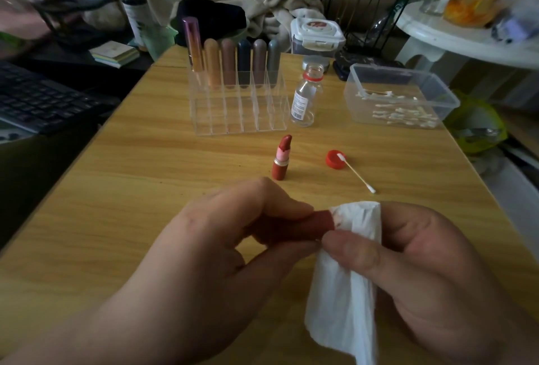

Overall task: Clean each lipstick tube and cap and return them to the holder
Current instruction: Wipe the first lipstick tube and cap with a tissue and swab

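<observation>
My left hand [221,236] pinches a red-brown lipstick cap [316,223] lying sideways, its open end pointing right. My right hand [414,265] holds a white tissue [347,286] against that open end; the tissue shows small red marks and hangs down toward me. The uncapped lipstick tube [281,158] stands upright on the wooden table [116,189], beyond my hands, its red bullet exposed. Behind it sits the clear acrylic holder [242,105], with several capped lipsticks [229,65] standing in its back row.
A small clear bottle [306,96] stands open right of the holder. Its red cap [334,158] lies on the table with a cotton swab [357,173] resting on it. A clear tub of swabs [399,96] sits at the right. A keyboard [38,99] lies at the left.
</observation>
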`<state>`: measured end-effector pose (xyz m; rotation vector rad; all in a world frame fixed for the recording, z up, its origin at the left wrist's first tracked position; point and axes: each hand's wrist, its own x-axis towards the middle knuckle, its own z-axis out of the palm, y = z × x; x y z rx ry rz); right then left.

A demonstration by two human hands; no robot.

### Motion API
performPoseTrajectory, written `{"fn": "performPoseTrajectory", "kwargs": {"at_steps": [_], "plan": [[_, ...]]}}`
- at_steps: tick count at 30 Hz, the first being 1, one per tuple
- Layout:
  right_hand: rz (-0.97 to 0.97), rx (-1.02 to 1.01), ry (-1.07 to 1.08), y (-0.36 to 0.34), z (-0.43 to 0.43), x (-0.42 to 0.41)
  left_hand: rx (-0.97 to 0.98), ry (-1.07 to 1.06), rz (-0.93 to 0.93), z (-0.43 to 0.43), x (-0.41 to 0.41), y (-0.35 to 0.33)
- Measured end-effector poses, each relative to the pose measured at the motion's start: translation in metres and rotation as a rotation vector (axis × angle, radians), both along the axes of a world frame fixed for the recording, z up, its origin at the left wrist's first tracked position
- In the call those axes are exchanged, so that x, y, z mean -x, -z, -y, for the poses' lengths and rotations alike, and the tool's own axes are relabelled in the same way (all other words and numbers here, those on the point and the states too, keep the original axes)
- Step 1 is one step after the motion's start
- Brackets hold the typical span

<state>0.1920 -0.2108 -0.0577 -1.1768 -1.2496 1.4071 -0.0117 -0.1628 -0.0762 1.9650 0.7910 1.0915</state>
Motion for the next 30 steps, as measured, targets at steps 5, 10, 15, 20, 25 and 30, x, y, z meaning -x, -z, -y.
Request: {"fn": "performPoseTrajectory", "kwargs": {"at_steps": [5,10,15,20,25,30], "plan": [[0.323,-0.426,0.136,0.006,0.003,0.0,0.952,0.305,0.271,-0.009,-0.001,-0.012],[0.456,-0.59,0.144,0.01,0.002,0.001,1.138,0.336,0.291,-0.004,-0.01,-0.017],[0.097,0.029,-0.011,0.004,-0.003,-0.001,0.595,0.042,0.07,0.002,-0.009,-0.003],[-0.28,0.385,-0.072,-0.003,-0.009,-0.002,-0.138,-0.053,-0.221,-0.014,-0.014,0.011],[0.086,0.081,-0.016,-0.007,-0.005,-0.002,0.419,-0.013,-0.012,-0.012,-0.007,0.007],[0.551,-0.579,0.061,0.006,-0.003,-0.004,1.103,0.236,0.164,-0.005,-0.005,-0.01]]}}
